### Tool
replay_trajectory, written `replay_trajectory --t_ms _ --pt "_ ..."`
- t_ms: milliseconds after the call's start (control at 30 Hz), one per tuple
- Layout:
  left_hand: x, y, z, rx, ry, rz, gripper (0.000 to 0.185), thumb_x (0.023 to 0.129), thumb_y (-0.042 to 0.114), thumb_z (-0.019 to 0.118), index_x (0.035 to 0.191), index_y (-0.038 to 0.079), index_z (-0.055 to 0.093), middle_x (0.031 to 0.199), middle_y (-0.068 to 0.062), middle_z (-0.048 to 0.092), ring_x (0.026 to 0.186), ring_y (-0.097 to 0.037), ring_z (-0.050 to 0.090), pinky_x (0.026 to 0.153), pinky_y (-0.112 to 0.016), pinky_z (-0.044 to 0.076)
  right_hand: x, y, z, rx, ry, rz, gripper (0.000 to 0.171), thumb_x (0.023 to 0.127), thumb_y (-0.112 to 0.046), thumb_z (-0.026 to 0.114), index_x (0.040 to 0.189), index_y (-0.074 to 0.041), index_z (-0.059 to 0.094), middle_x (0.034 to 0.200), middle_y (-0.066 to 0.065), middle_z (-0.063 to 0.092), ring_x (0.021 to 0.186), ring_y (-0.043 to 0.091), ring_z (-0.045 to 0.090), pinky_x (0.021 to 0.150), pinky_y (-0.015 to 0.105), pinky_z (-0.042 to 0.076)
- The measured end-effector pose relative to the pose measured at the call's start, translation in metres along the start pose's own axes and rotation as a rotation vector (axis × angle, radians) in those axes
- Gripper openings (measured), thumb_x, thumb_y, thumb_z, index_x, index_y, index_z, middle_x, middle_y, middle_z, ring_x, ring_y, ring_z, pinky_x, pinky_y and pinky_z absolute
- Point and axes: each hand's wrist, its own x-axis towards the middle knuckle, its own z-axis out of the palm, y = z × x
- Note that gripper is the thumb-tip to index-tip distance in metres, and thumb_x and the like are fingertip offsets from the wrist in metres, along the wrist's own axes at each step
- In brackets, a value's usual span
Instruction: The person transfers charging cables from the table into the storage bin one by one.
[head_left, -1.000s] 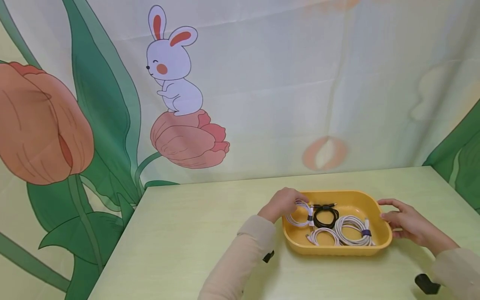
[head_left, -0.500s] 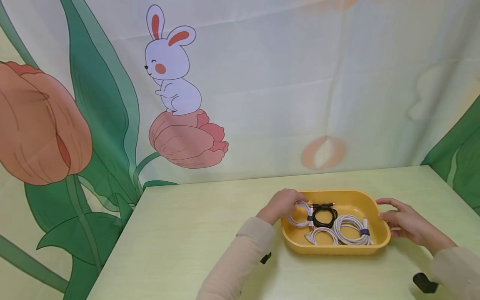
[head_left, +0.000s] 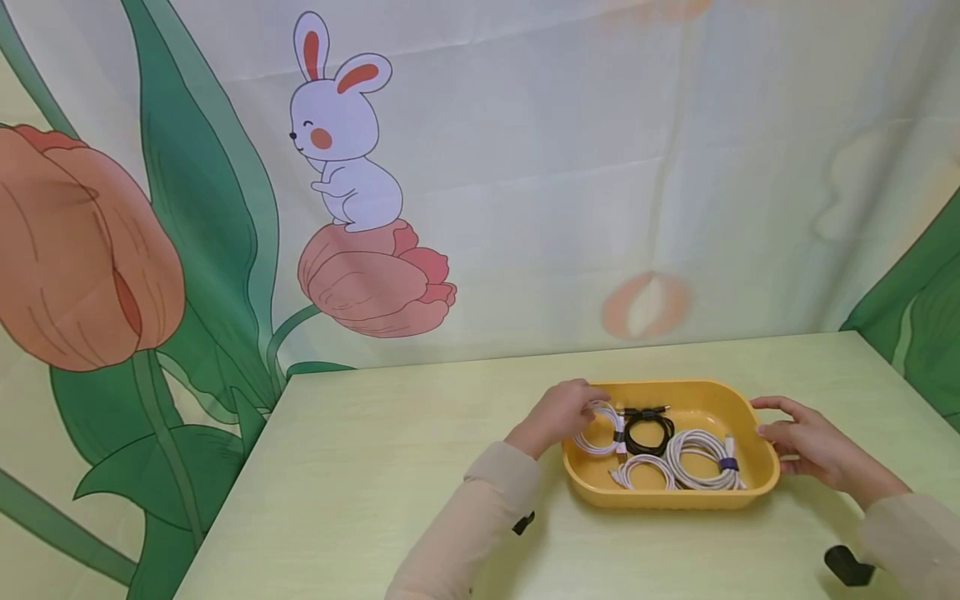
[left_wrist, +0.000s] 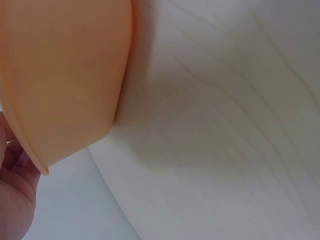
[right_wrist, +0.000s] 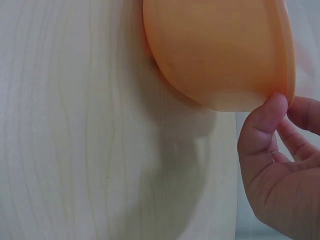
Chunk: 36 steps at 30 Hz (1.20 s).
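Backdrop (head_left: 525, 167): printed cloth with rabbit, tulips and green leaves, hung behind the table.

Table (head_left: 375, 483): pale wood grain, bears everything else.

Tray (head_left: 675, 498): yellow, rounded corners, sits on the table right of centre, between the two hands. From the wrist views only its orange-yellow outer wall (left_wrist: 60, 75) and rim show.

Left hand (head_left: 558, 412): at the tray's left end, fingers curled over the rim and onto a white coil (head_left: 600, 427) in the far left of the tray. Whether it pinches the coil or merely rests on it, cannot tell.

Right hand (head_left: 806, 442): at the tray's right end, fingers loosely bent; thumb tip (right_wrist: 272, 107) touches the rim, other fingers apart from it. Nothing gripped.

Large white coil (head_left: 705, 471): near right in the tray, dark strap.

Small white coil (head_left: 647, 472): near middle.

Black coil (head_left: 651, 431): far middle, just beside the left hand's coil.
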Motion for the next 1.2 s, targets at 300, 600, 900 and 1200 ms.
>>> replay_trajectory --t_ms 300,600,900,1200 --pt "0.002 0.003 0.008 0.185 0.032 0.02 0.037 0.083 0.009 0.059 0.118 0.02 0.057 0.109 0.002 0.059 0.091 -0.011 0.058 0.079 -0.018 0.046 0.0 0.001 -0.001 0.01 0.003 0.003 0.054 0.089 -0.02 0.047 0.133 -0.007 0.019 0.086 0.002 0.05 0.068 0.017 0.052 0.061 0.028 0.051" --pt "0.009 0.005 0.013 0.245 0.014 0.01 0.037 0.084 0.007 0.057 0.118 0.022 0.057 0.111 0.002 0.059 0.095 -0.011 0.057 0.082 -0.019 0.046 0.0 0.0 -0.002 0.016 0.005 0.002 0.052 0.089 -0.02 0.046 0.132 -0.008 0.021 0.086 0.002 0.051 0.067 0.017 0.052 0.061 0.028 0.05" --pt "0.015 0.009 0.015 0.292 -0.016 -0.004 0.04 0.083 0.002 0.055 0.116 0.023 0.057 0.11 0.004 0.06 0.095 -0.01 0.057 0.08 -0.019 0.046 0.001 0.001 -0.002 0.011 0.006 0.004 0.054 0.089 -0.021 0.047 0.133 -0.008 0.019 0.087 0.002 0.051 0.068 0.017 0.052 0.061 0.028 0.05" --pt "0.018 0.011 0.015 0.272 -0.009 -0.016 0.037 0.081 0.005 0.059 0.114 0.022 0.059 0.104 0.006 0.061 0.09 -0.008 0.057 0.077 -0.018 0.047 0.003 0.002 -0.003 0.004 0.009 0.008 0.056 0.089 -0.021 0.047 0.134 -0.008 0.018 0.087 0.002 0.051 0.068 0.017 0.052 0.061 0.029 0.05"
